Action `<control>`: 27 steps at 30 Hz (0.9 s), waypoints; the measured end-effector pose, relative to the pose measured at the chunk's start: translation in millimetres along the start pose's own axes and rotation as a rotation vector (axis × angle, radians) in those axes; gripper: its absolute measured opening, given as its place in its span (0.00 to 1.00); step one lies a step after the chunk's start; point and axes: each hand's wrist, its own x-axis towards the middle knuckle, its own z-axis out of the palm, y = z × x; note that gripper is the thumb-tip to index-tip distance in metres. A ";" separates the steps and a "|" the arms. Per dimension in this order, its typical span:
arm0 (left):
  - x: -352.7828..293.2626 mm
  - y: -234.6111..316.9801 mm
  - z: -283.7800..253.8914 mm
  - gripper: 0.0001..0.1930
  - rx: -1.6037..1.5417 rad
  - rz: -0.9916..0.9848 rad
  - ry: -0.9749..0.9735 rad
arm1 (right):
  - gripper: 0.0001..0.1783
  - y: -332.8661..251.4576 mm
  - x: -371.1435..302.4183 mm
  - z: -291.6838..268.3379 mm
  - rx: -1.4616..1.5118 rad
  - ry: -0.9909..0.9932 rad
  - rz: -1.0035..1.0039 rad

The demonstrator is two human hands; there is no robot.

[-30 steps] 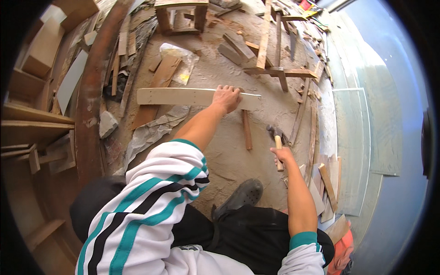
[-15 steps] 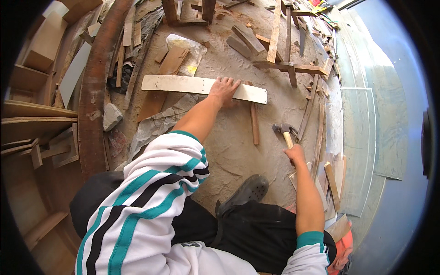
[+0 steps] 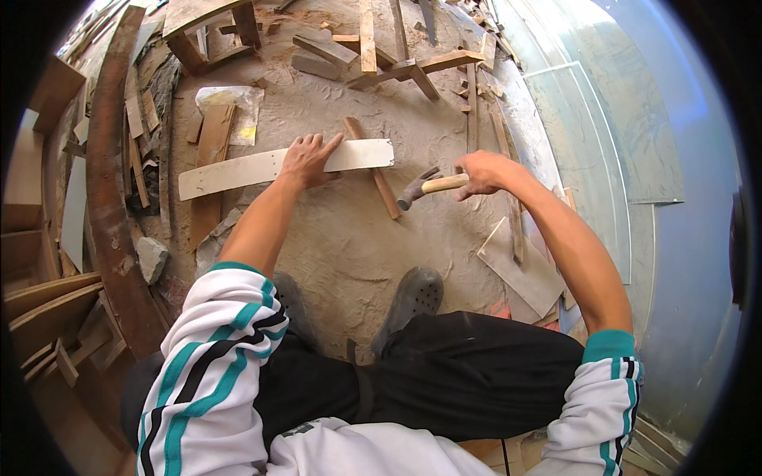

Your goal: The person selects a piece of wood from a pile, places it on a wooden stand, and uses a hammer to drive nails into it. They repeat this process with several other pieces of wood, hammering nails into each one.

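Observation:
My left hand (image 3: 305,164) is closed over a long, slightly curved white board (image 3: 230,173) with small dark holes, its thumb at the near edge. The board lies across a narrow brown wooden stick (image 3: 385,193) near its right end and a wider brown plank (image 3: 213,131) toward its left. To the right, my right hand (image 3: 486,173) is closed on the end of a claw hammer's pale wooden handle (image 3: 446,184). The dark hammer head (image 3: 414,189) points left, beside the stick's near end; whether it touches anything I cannot tell.
A wooden frame (image 3: 429,67) and several offcuts (image 3: 325,49) lie at the far side. On the left run a long brown beam (image 3: 111,174) and a grey stone (image 3: 152,259). Glass sheets (image 3: 587,135) stand on the right, near loose boards (image 3: 524,270).
My right hand has brought the hammer up and leftward, closer to the white board, turning its head to the left. The whole view has shifted and turned; my left hand still holds the board.

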 end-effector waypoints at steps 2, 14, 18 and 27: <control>1.1 9.1 5.2 0.49 0.011 0.016 0.023 | 0.29 2.1 -3.4 2.4 0.135 0.057 -0.109; 5.1 5.9 13.5 0.50 -0.027 -0.015 0.010 | 0.26 -31.4 42.3 -34.6 0.603 -0.176 -0.070; 3.7 7.1 10.8 0.51 -0.051 -0.022 0.016 | 0.27 -10.5 58.9 -44.3 0.529 -0.173 -0.026; 3.8 10.1 6.2 0.49 -0.073 -0.008 0.026 | 0.26 -24.8 56.7 -59.5 0.343 -0.148 0.048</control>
